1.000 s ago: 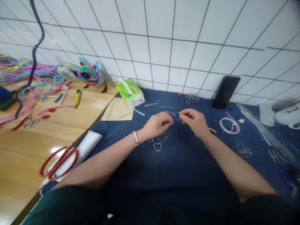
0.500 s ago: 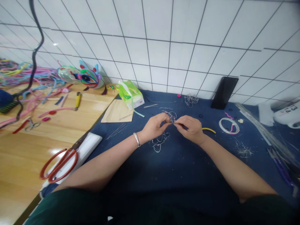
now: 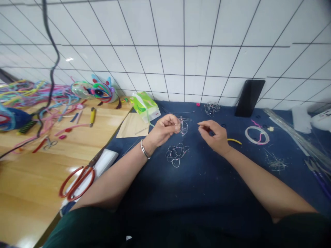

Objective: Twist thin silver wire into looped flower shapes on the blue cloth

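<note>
My left hand (image 3: pixel 165 127), with a silver bangle at its wrist, pinches a looped wire piece (image 3: pixel 184 127) that carries small pinkish beads. To its right, my right hand (image 3: pixel 213 134) is closed in a pinch, thumb against forefinger. Whatever those right fingertips hold, if anything, is too fine to make out. A gap separates the two hands. Just below them, a second bent wire form (image 3: pixel 177 153) with loops and small beads lies on the dark blue cloth (image 3: pixel 196 186).
At left are orange-handled scissors (image 3: pixel 77 182) on a white box, a green tissue pack (image 3: pixel 146 106) and brown paper (image 3: pixel 131 125). Behind lie tangled wire (image 3: pixel 212 108) and a leaning black phone (image 3: pixel 249 98). Rightward are a clear coil (image 3: pixel 257 135), wire scraps (image 3: pixel 276 162) and purple-handled pliers (image 3: pixel 319 179).
My hands have drawn apart. The left has moved left and up with the wire piece, and the right no longer touches it. The view has shifted slightly.
</note>
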`<state>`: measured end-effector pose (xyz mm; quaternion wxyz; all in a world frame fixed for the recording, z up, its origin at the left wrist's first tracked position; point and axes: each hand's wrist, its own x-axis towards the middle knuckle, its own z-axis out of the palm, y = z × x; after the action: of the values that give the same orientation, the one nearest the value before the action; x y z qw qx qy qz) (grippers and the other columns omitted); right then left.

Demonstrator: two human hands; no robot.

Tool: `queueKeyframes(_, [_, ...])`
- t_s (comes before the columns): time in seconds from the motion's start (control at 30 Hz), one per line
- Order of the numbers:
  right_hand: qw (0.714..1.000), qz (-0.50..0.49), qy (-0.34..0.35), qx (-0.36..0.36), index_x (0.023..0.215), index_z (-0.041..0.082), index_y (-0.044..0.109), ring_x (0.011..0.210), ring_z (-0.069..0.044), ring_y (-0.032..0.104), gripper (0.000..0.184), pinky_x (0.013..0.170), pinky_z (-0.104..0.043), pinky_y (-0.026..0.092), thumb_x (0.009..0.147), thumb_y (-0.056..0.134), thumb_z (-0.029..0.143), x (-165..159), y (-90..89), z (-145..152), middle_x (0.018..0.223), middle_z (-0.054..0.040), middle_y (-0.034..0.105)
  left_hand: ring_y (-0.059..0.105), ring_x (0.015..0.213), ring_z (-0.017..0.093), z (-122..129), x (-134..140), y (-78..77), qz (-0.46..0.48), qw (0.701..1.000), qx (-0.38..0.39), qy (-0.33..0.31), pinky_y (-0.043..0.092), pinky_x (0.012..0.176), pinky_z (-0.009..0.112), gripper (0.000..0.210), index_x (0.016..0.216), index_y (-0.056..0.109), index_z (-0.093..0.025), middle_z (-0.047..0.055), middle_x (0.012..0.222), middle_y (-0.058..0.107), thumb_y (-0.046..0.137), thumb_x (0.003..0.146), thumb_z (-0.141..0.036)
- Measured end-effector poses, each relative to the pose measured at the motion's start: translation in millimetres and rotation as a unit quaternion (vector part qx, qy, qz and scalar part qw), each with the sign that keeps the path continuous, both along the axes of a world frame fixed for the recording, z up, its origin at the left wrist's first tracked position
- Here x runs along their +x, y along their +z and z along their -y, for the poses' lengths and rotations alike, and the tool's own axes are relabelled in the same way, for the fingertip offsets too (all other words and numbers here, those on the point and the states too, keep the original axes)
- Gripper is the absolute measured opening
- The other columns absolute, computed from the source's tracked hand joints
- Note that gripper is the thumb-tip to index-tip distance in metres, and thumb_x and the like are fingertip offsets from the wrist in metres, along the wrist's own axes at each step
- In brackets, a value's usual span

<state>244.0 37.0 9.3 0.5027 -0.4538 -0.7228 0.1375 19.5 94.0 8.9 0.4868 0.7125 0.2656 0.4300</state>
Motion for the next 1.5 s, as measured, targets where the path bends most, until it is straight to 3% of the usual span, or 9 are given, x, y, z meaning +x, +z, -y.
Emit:
queueKeyframes(0.13, [0.990,-0.092,0.020,-0.108,0.094,0.022,0.066,0.068,-0.013,0.059,0.015,0.064,-0.030,0.051,0.085,0.056,0.029,-1.0,-4.1,-3.8,0.080,-0.0014,0.063,0.049,0.058,0.011,-13.4,-12.6,-1.4,0.026,0.999,-0.047,0.003,0.046,0.055,0.029,0.017,0.088,0.048,-0.022,0.000,0.069,0.047,0.047,0.086,-0.038])
queueKeyframes(0.3, [0.956,-0.180,0.123,-0.195,0.114,0.022,0.056,0.073,-0.012,0.059,0.037,0.063,-0.027,0.051,0.079,0.064,0.030,-13.0,-6.5,1.0,0.095,-0.0035,0.061,0.046,0.057,0.012,-8.9,-8.8,-8.1,-0.014,0.996,-0.076,-0.034,0.044,0.055,0.030,0.023,0.085,0.046,-0.023,0.000,0.067,0.044,0.043,0.084,-0.046])
queueKeyframes(0.43, [0.933,-0.220,0.158,-0.236,0.117,0.022,0.051,0.074,-0.012,0.058,0.046,0.059,-0.025,0.051,0.075,0.068,0.028,-23.1,-6.3,7.2,0.096,-0.0038,0.059,0.048,0.058,0.010,-0.1,1.0,-11.1,0.018,0.992,-0.084,-0.090,0.045,0.057,0.027,0.016,0.083,0.044,-0.022,-0.001,0.069,0.047,0.051,0.083,-0.036])
queueKeyframes(0.6, [0.899,-0.247,0.195,-0.304,0.120,0.023,0.048,0.069,-0.012,0.059,0.051,0.052,-0.024,0.049,0.074,0.069,0.029,-27.4,-8.3,10.1,0.093,-0.0029,0.059,0.054,0.062,0.007,6.4,10.2,-9.2,0.075,0.967,-0.223,-0.099,0.046,0.059,0.021,0.018,0.079,0.048,-0.018,-0.001,0.076,0.055,0.066,0.075,-0.019])
queueKeyframes(0.93, [0.796,-0.332,0.237,-0.447,0.096,0.021,0.057,0.056,-0.009,0.056,0.026,0.048,-0.022,0.043,0.074,0.068,0.031,-18.6,-10.9,1.5,0.081,-0.0018,0.064,0.061,0.059,0.008,9.2,15.5,-10.0,0.098,0.931,-0.339,-0.095,0.047,0.055,0.018,0.012,0.083,0.056,-0.015,-0.001,0.069,0.063,0.065,0.076,-0.011])
queueKeyframes(1.03, [0.799,-0.330,0.236,-0.445,0.093,0.020,0.059,0.055,-0.008,0.054,0.022,0.049,-0.022,0.043,0.075,0.067,0.031,-15.2,-9.6,-1.9,0.079,-0.0014,0.064,0.061,0.060,0.008,6.8,14.2,-7.3,0.084,0.930,-0.345,-0.096,0.045,0.052,0.017,0.013,0.086,0.056,-0.016,-0.001,0.071,0.063,0.064,0.077,-0.011])
queueKeyframes(1.1, [0.815,-0.311,0.224,-0.435,0.093,0.020,0.060,0.056,-0.008,0.054,0.022,0.050,-0.022,0.043,0.075,0.066,0.030,-13.7,-8.5,-3.1,0.078,-0.0012,0.063,0.062,0.062,0.009,5.8,13.0,-3.9,0.056,0.938,-0.329,-0.097,0.045,0.053,0.017,0.013,0.086,0.057,-0.015,0.000,0.072,0.064,0.065,0.078,-0.013])
queueKeyframes(1.3, [0.878,-0.218,0.217,-0.367,0.098,0.020,0.058,0.064,-0.010,0.054,0.024,0.055,-0.024,0.045,0.076,0.064,0.027,-11.5,-3.7,-1.5,0.080,-0.0012,0.061,0.061,0.069,0.009,5.2,8.9,4.8,-0.011,0.975,-0.192,-0.107,0.047,0.062,0.020,0.013,0.079,0.057,-0.014,0.001,0.075,0.063,0.070,0.076,-0.015])
queueKeyframes(1.5, [0.889,-0.206,0.258,-0.319,0.097,0.018,0.057,0.069,-0.011,0.054,0.022,0.059,-0.025,0.045,0.075,0.062,0.020,-13.8,-6.3,-0.3,0.082,-0.0011,0.060,0.059,0.074,0.010,1.2,5.9,1.8,-0.014,0.986,-0.119,-0.114,0.048,0.072,0.025,0.013,0.078,0.058,-0.016,0.001,0.079,0.060,0.069,0.073,-0.012])
